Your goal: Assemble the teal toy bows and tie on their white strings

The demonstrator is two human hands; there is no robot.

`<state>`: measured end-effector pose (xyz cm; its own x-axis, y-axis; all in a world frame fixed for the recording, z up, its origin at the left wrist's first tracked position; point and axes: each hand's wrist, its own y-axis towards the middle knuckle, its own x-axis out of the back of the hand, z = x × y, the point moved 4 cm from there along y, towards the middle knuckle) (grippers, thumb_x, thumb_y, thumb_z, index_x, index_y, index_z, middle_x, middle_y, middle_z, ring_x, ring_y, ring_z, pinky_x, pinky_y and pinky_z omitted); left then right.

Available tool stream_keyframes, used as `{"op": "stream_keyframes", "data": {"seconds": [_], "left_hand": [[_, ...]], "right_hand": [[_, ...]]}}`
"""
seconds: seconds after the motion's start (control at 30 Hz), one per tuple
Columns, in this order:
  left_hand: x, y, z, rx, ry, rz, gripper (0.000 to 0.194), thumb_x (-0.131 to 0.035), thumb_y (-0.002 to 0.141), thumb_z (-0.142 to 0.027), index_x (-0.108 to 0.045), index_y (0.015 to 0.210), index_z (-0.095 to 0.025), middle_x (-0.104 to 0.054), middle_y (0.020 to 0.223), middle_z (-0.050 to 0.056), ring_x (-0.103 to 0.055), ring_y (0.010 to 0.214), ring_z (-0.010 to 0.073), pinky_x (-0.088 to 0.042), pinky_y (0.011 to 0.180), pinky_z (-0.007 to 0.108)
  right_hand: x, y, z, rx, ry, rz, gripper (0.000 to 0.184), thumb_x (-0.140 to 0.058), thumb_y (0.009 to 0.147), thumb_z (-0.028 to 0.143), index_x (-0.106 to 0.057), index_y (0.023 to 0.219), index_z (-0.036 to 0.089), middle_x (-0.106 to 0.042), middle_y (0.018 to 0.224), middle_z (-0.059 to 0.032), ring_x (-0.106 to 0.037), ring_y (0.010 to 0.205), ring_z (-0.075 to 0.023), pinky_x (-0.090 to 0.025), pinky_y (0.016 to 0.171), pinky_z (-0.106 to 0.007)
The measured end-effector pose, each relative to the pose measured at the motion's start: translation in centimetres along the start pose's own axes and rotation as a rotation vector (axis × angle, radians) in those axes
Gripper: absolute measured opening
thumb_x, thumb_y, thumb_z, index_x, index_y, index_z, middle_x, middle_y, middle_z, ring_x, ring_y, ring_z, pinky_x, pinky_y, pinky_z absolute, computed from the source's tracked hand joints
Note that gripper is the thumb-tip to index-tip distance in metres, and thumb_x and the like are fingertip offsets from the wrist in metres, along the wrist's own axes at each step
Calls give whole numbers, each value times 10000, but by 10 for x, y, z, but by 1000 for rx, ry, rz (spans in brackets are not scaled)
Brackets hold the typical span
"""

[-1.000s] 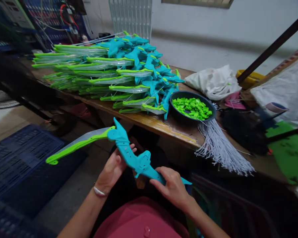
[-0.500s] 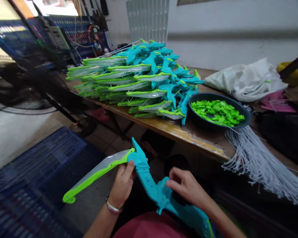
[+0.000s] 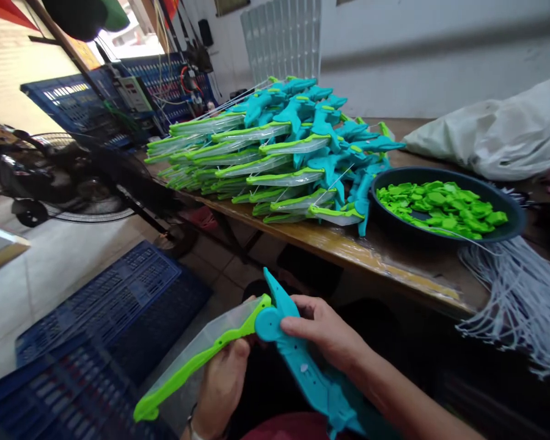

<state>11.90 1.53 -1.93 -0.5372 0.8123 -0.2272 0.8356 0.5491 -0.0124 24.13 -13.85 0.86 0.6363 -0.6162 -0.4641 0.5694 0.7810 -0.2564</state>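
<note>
A turquoise toy bow point(image 3: 302, 366) with a lime-green limb point(image 3: 197, 357) lies across my lap, low in the view. Clear plastic fills the limb's upper side, and a round joint ties it to the turquoise body. My left hand point(image 3: 224, 382) is closed on the limb from below, close to that joint; some of its fingers are hidden behind it. My right hand point(image 3: 327, 333) grips the turquoise body just past the joint, thumb on the near face. The bow's lower end runs out of sight at the bottom edge.
A large pile of similar toy bows point(image 3: 297, 140) covers the bench point(image 3: 330, 250). Beside it stands a dark basin point(image 3: 516, 214) of small green pieces, with white cords point(image 3: 517, 299) hanging over the edge. Blue crates point(image 3: 96, 305) and a black fan point(image 3: 68, 177) are on the left.
My right hand has moved from the bow's middle up to the body beside the joint. My left hand has shifted from the joint onto the green limb. The view has turned left.
</note>
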Motion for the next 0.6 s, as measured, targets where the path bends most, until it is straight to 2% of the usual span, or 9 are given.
{"op": "stream_keyframes", "data": {"seconds": [0.07, 0.13, 0.23, 0.3, 0.43, 0.6], "left_hand": [[-3, -1, -2, -1, -131, 3, 520, -701, 873, -532, -676, 1300, -237, -749, 1159, 124, -721, 971, 289, -601, 906, 420], [-3, 0, -7, -16, -203, -45, 524, -726, 853, -531, -672, 1287, -242, -740, 1153, 103, -717, 954, 256, -611, 881, 371], [-5, 8, -20, -58, -241, -114, 426, -730, 869, -462, -695, 1222, -226, -714, 1194, 85, -683, 1103, 246, -591, 948, 325], [-9, 15, -33, -109, -252, -115, 329, -699, 901, -353, -685, 1208, -236, -705, 1199, 71, -671, 1136, 238, -591, 960, 337], [-26, 24, -55, -182, -245, 26, 350, -651, 914, -215, -623, 1259, -269, -719, 1032, 47, -700, 1027, 228, -615, 912, 399], [-41, 33, -55, -73, -283, 129, 352, -610, 944, -208, -603, 1293, -253, -721, 1022, 53, -719, 1008, 228, -626, 878, 377]], "right_hand": [[5, -7, 4, 20, 34, -90, 499, -920, 639, 439, -724, 999, 155, -721, 868, -33, -639, 737, -144, -507, 704, -243], [8, -14, 6, 40, 46, -140, 516, -927, 625, 410, -706, 1024, 167, -711, 852, -17, -622, 725, -133, -494, 674, -222], [4, -23, -2, 23, 1, -150, 471, -898, 671, 398, -684, 1024, 170, -699, 854, -17, -605, 717, -132, -489, 662, -226], [-1, -29, -10, 22, -42, -147, 436, -868, 710, 418, -673, 1015, 174, -681, 845, -12, -583, 706, -130, -474, 646, -224], [-5, -39, -18, 136, -131, -176, 389, -777, 816, 503, -663, 997, 177, -626, 846, -3, -534, 751, -129, -450, 673, -224], [1, -51, -15, 190, -225, -260, 378, -741, 850, 510, -656, 1036, 193, -614, 848, 2, -513, 752, -131, -437, 673, -230]]}}
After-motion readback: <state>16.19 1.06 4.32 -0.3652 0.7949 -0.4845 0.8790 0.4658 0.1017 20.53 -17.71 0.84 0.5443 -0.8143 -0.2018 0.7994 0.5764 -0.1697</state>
